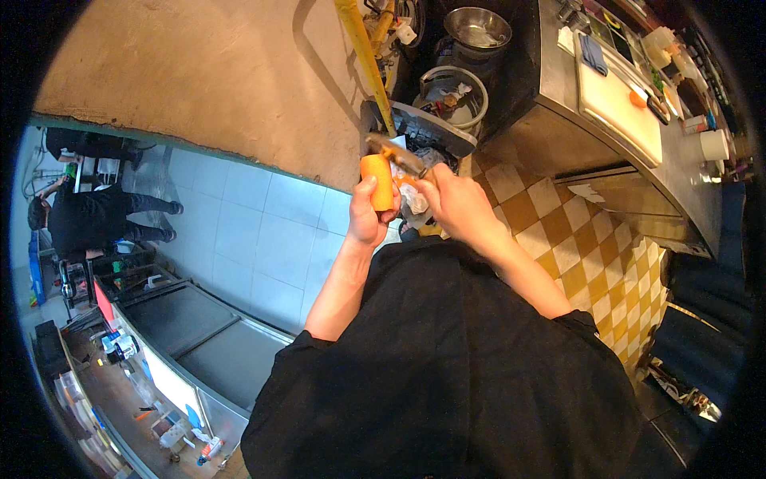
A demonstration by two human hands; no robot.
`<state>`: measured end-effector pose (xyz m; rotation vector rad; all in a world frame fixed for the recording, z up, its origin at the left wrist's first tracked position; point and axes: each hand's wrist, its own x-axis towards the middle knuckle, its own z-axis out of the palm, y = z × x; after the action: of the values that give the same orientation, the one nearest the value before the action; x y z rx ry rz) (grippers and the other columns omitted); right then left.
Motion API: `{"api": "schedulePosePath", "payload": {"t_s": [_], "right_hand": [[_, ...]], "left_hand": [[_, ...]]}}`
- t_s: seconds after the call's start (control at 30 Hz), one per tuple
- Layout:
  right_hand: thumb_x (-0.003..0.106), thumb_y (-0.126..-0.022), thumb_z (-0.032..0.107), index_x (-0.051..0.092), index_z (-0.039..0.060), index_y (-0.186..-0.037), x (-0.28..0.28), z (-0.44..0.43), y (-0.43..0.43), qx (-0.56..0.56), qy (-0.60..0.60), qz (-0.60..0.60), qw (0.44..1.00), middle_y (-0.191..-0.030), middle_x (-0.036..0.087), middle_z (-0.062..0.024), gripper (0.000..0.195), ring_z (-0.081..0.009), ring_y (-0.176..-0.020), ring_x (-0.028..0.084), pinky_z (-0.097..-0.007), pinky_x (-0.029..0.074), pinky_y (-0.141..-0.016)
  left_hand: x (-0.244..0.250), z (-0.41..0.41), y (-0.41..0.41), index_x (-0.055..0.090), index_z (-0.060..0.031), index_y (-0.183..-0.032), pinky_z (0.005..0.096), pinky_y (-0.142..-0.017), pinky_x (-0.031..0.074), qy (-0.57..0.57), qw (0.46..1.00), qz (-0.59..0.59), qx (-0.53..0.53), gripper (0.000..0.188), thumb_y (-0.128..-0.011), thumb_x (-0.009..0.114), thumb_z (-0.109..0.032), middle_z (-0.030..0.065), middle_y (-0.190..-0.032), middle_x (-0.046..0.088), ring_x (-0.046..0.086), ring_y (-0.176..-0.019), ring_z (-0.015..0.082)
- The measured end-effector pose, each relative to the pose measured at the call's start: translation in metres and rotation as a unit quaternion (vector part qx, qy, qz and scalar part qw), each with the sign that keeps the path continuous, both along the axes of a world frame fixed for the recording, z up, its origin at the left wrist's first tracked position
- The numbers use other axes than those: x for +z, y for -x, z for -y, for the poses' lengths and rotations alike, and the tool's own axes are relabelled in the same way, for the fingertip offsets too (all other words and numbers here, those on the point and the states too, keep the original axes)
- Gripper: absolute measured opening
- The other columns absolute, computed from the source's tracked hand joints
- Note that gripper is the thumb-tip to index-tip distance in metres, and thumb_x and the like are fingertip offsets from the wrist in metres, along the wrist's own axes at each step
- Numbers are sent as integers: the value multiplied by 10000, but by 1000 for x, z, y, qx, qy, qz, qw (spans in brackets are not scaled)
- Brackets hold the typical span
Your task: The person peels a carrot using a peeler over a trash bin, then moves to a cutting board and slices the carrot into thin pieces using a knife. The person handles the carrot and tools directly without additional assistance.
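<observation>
My left hand (370,209) grips a thick orange piece of carrot (377,182) upright, thumb across its front. My right hand (456,200) is closed around the handle of a peeler-like tool (402,157), blurred, whose head lies by the top of the piece. An orange strip hangs near my right fingertips. Below both hands is a bin (443,123) with a plastic liner, crumpled paper and scraps. On the steel counter at the right, a white cutting board (619,114) carries another orange piece (638,99), a knife and a folded blue cloth.
A yellow pole (368,66) rises beside the bin. Behind stand a round tub (453,96) with scraps and a steel bowl (477,28). A tan wall (197,84) fills the upper left. Other people in dark clothes stand at the far left, beyond a dark-topped steel counter (179,317).
</observation>
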<state>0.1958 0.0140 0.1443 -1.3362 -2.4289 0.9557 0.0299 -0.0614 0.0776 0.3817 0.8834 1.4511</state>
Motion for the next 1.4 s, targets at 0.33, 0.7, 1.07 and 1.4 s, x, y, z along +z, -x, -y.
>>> {"api": "schedulePosePath", "payload": {"t_s": [0.33,0.7,1.07,1.4], "right_hand": [[522,-929,337,499,-19,-874,-14,-1,2,-14,21,-56,998,-721,584,-281,361,-474,-732,576,-524,436,-628],[504,-926,384,497,2,-911,5,-6,2,3,-12,21,1000,-732,619,-280,382,-472,-715,606,-551,474,-647],[505,-924,388,489,-11,-886,-1,-10,2,10,-36,23,999,-703,615,-273,401,-469,-704,608,-554,476,-643],[510,-922,382,483,0,-888,-9,-2,10,-2,-35,-1,999,-717,621,-266,385,-460,-682,611,-553,477,-625]], "left_hand": [[11,-6,-1,474,-74,-776,220,-388,245,-59,988,131,-52,502,-847,459,-570,11,-567,432,288,-389,68],[7,-7,5,465,-89,-836,187,-384,242,-111,983,95,-115,509,-890,463,-595,21,-615,447,286,-403,45],[7,-5,12,523,-69,-862,204,-384,273,-50,997,-24,-51,337,-859,584,-400,48,-623,502,329,-411,63],[9,-3,8,532,-75,-866,199,-391,274,-17,999,19,-32,308,-819,610,-370,40,-628,511,347,-418,63]]}}
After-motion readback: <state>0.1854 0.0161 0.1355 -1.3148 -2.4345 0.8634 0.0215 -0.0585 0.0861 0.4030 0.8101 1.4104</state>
